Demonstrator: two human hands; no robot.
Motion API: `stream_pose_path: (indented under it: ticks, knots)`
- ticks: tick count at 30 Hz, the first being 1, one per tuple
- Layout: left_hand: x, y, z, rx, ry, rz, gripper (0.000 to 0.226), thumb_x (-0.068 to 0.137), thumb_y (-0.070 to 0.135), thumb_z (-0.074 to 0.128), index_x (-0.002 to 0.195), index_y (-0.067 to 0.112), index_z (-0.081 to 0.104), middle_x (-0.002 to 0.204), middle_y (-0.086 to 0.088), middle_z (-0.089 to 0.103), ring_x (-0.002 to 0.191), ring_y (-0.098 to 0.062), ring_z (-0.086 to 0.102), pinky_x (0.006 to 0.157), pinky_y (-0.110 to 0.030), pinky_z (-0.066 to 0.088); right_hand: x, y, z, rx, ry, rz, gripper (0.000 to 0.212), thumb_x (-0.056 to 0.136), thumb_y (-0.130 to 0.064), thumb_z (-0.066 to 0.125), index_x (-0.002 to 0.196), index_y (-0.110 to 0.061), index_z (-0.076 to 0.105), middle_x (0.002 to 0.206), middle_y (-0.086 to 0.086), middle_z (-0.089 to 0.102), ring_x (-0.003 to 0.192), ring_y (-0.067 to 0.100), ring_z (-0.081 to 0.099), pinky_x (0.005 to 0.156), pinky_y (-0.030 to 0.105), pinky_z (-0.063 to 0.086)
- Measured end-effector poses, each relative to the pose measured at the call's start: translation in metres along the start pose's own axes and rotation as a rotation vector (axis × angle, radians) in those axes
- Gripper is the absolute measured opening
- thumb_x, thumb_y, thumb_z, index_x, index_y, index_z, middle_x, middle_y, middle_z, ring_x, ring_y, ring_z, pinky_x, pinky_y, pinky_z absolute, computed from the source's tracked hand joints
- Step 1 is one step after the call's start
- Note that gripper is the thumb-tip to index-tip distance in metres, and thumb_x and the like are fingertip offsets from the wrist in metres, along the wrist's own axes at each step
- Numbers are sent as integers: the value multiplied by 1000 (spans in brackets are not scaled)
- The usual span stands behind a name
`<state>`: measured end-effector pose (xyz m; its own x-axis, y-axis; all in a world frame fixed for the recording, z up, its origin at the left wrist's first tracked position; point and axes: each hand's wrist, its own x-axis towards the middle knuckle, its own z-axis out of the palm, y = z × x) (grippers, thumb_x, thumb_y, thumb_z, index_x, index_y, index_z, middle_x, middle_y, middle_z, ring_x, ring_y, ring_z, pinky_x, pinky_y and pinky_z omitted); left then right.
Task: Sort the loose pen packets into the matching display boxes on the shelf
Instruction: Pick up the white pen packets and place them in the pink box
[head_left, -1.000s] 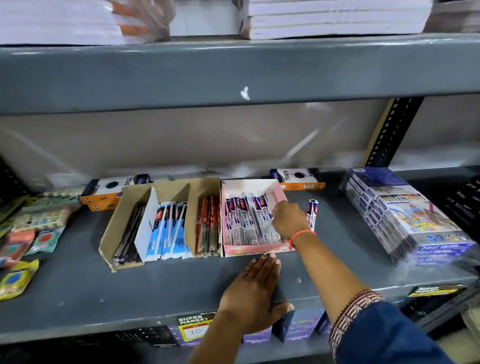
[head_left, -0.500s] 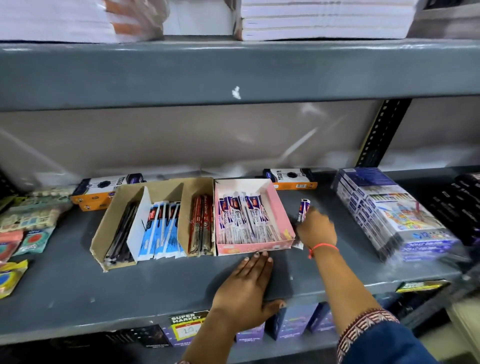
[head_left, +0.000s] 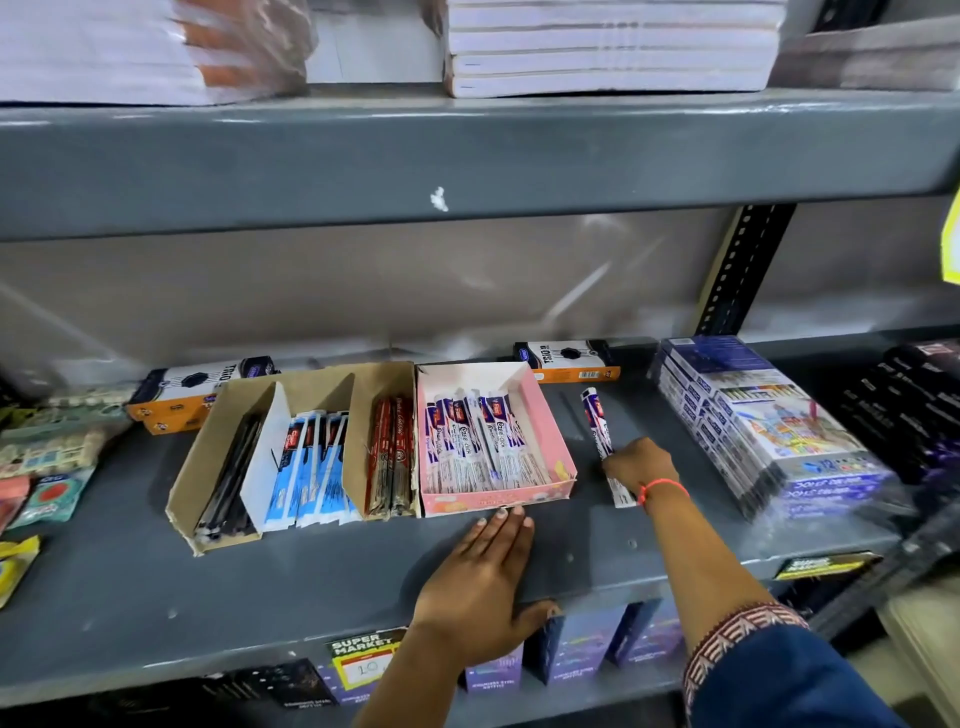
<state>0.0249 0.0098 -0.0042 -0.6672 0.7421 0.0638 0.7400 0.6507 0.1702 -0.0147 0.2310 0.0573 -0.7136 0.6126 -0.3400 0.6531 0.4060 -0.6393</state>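
Observation:
A pink display box (head_left: 553, 439) holds several white-and-blue pen packets (head_left: 480, 441). To its left a brown cardboard box (head_left: 311, 382) has compartments with black pens (head_left: 231, 478), blue packets (head_left: 311, 473) and red pens (head_left: 389, 457). One loose white-and-blue pen packet (head_left: 597, 421) lies on the grey shelf (head_left: 156, 597) right of the pink box. My right hand (head_left: 641, 465) is closed on its near end. My left hand (head_left: 480, 587) lies flat on the shelf, fingertips touching the pink box's front wall.
Orange-and-black boxes (head_left: 571, 358) stand at the back. A stack of wrapped colour-pencil packs (head_left: 763, 426) sits right of the loose packet. Small packets (head_left: 47, 467) lie at far left. The upper shelf (head_left: 467, 156) carries stacked notebooks overhead.
My right hand left the pink box, moved right and closed on the loose packet. My left hand stayed flat on the shelf.

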Motion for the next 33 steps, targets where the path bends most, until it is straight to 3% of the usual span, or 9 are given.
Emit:
stream_pose_path:
  ticks: [4, 6, 9, 14, 18, 26, 28, 30, 33]
  knots:
    - [1, 2, -3, 1, -3, 12, 80, 86, 66, 24, 141, 20, -9, 155, -2, -9, 135, -9, -18, 94, -18, -30, -4, 0, 0, 162, 25, -65, 6, 77, -4, 58, 83, -1, 59, 76, 15, 55, 71, 27, 49, 65, 26, 35]
    - [1, 3, -4, 29, -11, 11, 80, 86, 66, 23, 141, 18, -9, 155, -3, -9, 138, -13, -16, 94, -21, -31, -7, 2, 0, 356, 8, -72, 18, 77, 2, 64, 67, -9, 52, 61, 10, 50, 53, 22, 44, 50, 24, 33]
    - [1, 4, -5, 63, -18, 11, 80, 87, 65, 20, 141, 15, -9, 155, -5, -9, 139, -16, -14, 96, -23, -30, -15, 3, -5, 725, -64, -85, 27, 79, 9, 62, 66, -13, 52, 56, 5, 49, 32, 3, 42, 30, 14, 29]
    - [2, 4, -4, 76, -13, 7, 81, 86, 67, 17, 141, 14, -7, 155, -7, -7, 139, -18, -11, 100, -25, -25, -28, -7, -13, 866, -172, -161, 28, 78, 5, 64, 63, -18, 61, 37, -11, 59, 37, -1, 43, 40, 12, 31]
    - [2, 3, -3, 79, -6, 5, 82, 85, 68, 18, 142, 13, -6, 155, -7, -4, 140, -18, -9, 101, -25, -23, -31, -11, -12, 878, -268, -200, 25, 79, 6, 63, 65, -15, 64, 42, -8, 65, 43, 4, 50, 40, 10, 41]
    - [2, 1, 0, 49, 8, 18, 83, 84, 68, 19, 142, 14, -6, 155, -7, -2, 140, -17, -9, 96, -21, -26, -34, -25, -7, 802, -350, -216, 21, 81, 5, 62, 68, -11, 64, 47, -7, 70, 44, 4, 59, 44, 12, 46]
    - [2, 0, 1, 23, 15, 15, 83, 84, 68, 21, 142, 15, -5, 155, -6, -1, 140, -17, -8, 96, -19, -25, -34, -32, -5, 741, -328, -216, 21, 80, 5, 63, 67, -11, 63, 48, -4, 68, 49, 11, 55, 49, 18, 46]
    - [1, 0, 0, -1, 21, 8, 83, 84, 68, 23, 142, 16, -3, 155, -5, 0, 140, -16, -7, 99, -20, -24, -35, -42, 1, 634, -268, -209, 24, 79, 7, 63, 64, -12, 61, 55, 2, 64, 50, 13, 49, 44, 18, 43]
    - [0, 0, 0, 13, 45, 11, 84, 82, 69, 21, 143, 14, 1, 155, -7, 3, 141, -21, -1, 106, -32, -19, -33, -57, 16, 357, -158, -249, 27, 80, 9, 56, 67, -14, 55, 77, 11, 63, 49, 16, 54, 45, 23, 51]
